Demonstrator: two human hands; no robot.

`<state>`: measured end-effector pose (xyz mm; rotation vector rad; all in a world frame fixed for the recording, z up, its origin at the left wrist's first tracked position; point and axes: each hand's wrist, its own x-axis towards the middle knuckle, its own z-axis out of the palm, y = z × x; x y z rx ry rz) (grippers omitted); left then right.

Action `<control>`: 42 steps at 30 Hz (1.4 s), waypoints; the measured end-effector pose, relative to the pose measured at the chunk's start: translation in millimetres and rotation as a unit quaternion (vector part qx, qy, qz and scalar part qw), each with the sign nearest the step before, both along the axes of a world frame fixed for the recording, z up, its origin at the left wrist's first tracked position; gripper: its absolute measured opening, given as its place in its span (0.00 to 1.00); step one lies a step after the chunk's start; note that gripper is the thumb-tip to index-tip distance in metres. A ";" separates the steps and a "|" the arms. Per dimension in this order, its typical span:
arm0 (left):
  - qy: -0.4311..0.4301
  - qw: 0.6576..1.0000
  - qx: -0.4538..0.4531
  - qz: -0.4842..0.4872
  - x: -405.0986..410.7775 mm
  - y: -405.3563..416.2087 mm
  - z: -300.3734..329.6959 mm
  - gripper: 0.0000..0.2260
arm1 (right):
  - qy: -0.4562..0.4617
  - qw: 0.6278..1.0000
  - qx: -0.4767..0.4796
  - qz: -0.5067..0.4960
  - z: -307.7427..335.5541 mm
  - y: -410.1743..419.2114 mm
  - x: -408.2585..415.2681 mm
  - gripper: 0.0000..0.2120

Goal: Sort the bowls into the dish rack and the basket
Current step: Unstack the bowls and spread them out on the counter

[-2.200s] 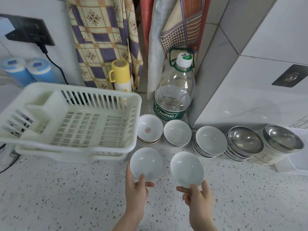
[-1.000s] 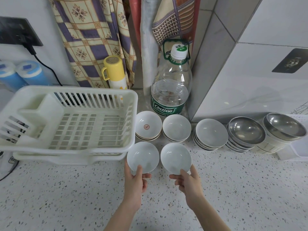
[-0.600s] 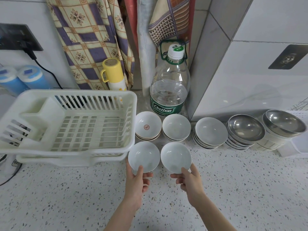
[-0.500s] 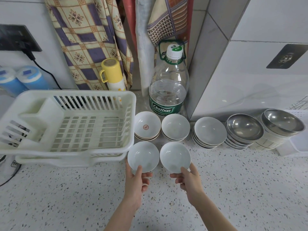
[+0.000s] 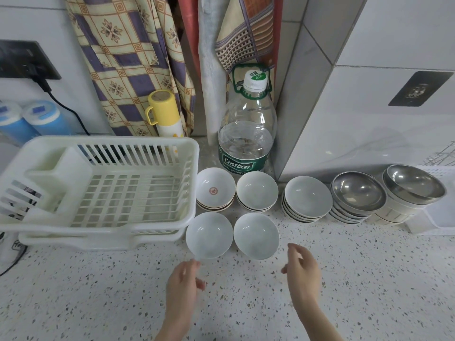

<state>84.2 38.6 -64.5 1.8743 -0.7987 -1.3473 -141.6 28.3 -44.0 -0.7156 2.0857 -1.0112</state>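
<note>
Left hand (image 5: 183, 281): fingers relaxed, nothing held | Right hand (image 5: 301, 271): fingers relaxed, nothing held | Two white bowls (image 5: 209, 234) (image 5: 256, 235): seated on countertop (image 5: 98, 291), beside dish rack (image 5: 98, 188)

Both forearms come in bare from the bottom edge, with no sleeve reaching the wrists. The left hand (image 5: 183, 281) and right hand (image 5: 303, 271) wear nothing: no gloves, rings, watch or bracelet show. The fingers are slightly blurred.
</note>
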 end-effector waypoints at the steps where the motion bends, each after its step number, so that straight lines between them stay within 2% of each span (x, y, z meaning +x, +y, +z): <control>1: -0.039 0.999 -0.020 0.009 2.6 3.2 1.8 0.14 | 0.012 1.000 -0.022 -0.009 4.8 -0.1 -3.1 0.10; 3: -0.060 0.996 -0.065 0.015 0.6 0.2 9.5 0.15 | 0.007 0.999 -0.052 0.003 13.5 -7.7 -7.6 0.09; 6: -0.005 0.995 -0.101 -0.011 -15.8 -25.3 30.5 0.05 | -0.054 0.996 -0.040 0.054 28.1 -35.0 -6.5 0.10; 7: 0.013 0.995 -0.095 -0.017 -21.8 -37.5 35.6 0.06 | -0.091 0.994 -0.019 0.064 32.3 -46.7 -4.3 0.11; 9: 0.018 0.997 -0.067 -0.034 -32.2 -63.5 40.2 0.17 | -0.134 0.987 0.033 0.077 35.9 -69.1 -0.1 0.12; 11: 0.013 0.999 -0.039 -0.034 -38.4 -88.1 41.3 0.28 | -0.135 0.985 0.074 0.084 33.8 -87.4 2.5 0.15; 13: 0.020 0.999 -0.014 -0.022 -42.7 -107.5 39.1 0.32 | -0.135 0.982 0.103 0.088 29.2 -101.6 5.5 0.15; 15: 0.047 0.999 0.007 -0.002 -45.9 -121.6 36.9 0.28 | -0.129 0.982 0.114 0.083 24.1 -112.4 9.3 0.14; 18: 0.091 0.994 0.023 0.057 -51.0 -133.1 32.7 0.04 | -0.102 0.988 0.101 0.062 15.9 -124.3 14.2 0.15; 24: 0.086 0.993 -0.014 0.083 -52.4 -142.2 22.7 0.10 | -0.017 0.998 0.063 0.027 2.7 -127.8 21.7 0.08; 29: 0.104 0.991 -0.006 0.088 -50.8 -145.4 13.0 0.09 | 0.027 0.999 0.026 0.014 3.3 -122.9 29.6 0.04; 35: 0.113 0.989 -0.021 0.093 -51.0 -146.0 7.6 0.08 | 0.101 0.993 0.054 0.038 7.3 -125.0 32.7 0.09; 42: 0.124 0.987 -0.019 0.097 -47.4 -143.4 4.4 0.06 | 0.084 0.995 0.034 0.030 14.4 -125.6 36.0 0.18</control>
